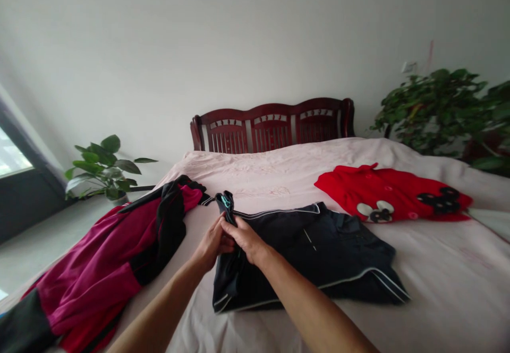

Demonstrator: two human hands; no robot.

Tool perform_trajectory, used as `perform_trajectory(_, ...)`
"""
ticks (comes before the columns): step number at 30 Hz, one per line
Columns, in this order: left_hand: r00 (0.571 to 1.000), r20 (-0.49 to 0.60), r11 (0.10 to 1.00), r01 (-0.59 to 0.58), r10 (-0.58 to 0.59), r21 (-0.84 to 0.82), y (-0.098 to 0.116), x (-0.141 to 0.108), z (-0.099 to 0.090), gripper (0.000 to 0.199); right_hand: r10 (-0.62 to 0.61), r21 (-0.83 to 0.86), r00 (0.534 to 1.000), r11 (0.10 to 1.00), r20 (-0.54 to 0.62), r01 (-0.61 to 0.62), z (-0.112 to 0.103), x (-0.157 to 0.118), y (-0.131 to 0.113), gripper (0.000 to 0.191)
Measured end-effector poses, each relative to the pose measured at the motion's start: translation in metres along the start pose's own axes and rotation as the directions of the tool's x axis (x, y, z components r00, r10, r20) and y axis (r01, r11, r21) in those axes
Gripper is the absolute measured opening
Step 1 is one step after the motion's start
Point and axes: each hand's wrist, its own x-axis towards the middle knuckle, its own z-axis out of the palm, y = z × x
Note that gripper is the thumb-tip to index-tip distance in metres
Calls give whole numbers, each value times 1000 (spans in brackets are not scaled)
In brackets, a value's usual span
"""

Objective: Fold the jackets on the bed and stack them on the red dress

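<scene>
In the head view, the left hand (213,241) and the right hand (244,235) meet at the near-left end of a dark garment (311,252) with white piping, which lies flat on the pale pink bed (274,183). The left grip pinches the garment's bunched dark edge, and the right grip pinches the same gathered cloth just beside it, the two hands touching; a bit of teal (226,201) shows at the top of the bunch. To the left lies a crumpled magenta and black garment (99,252); to the right, beyond the dark one, a red garment (390,191) with bow-like patches. A carved wooden headboard (271,127) stands behind, with leafy plants (438,109) at the right
</scene>
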Motion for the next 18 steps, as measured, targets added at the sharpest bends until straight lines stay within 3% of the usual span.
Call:
perform_trajectory(4,993,115,1000,-11,14,-24,7,-1,28,69,-42,59,999,997,24,40,-25,-24,-18,54)
perform_trajectory(9,941,320,979,-162,114,127,9,-5,53,75,-87,10,988,996,-127,89,-67,-51,-39,53)
perform_trajectory(12,931,244,932,-317,270,177,-2,-12,64,67,-126,-62,979,991,-157,118,-100,-62,-47,53)
perform_trajectory(15,862,167,770,-503,478,393,-24,-22,75,49,-80,-114,982,992,-172,61,-137,-71,-49,55)
perform_trajectory(18,791,360,440,-586,495,681,-52,-33,85,48,-17,-260,968,964,-250,-51,-176,-74,-40,51)
